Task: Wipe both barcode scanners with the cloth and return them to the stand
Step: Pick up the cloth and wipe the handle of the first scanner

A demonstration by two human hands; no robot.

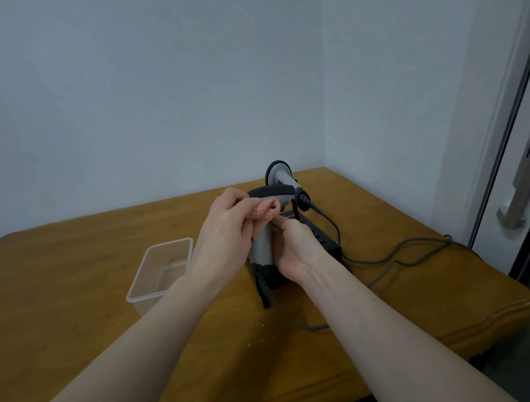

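Observation:
I hold a grey and black barcode scanner upright above the table. My right hand grips its handle. My left hand pinches a small pink cloth against the scanner just under its dark head. A second grey scanner rests on the black stand behind, partly hidden by my hands. A coiled black cable hangs from the held scanner's handle.
A clear plastic container stands on the wooden table left of my hands. Grey cables run from the stand across the right side. White walls meet in a corner behind; a door frame is at the right.

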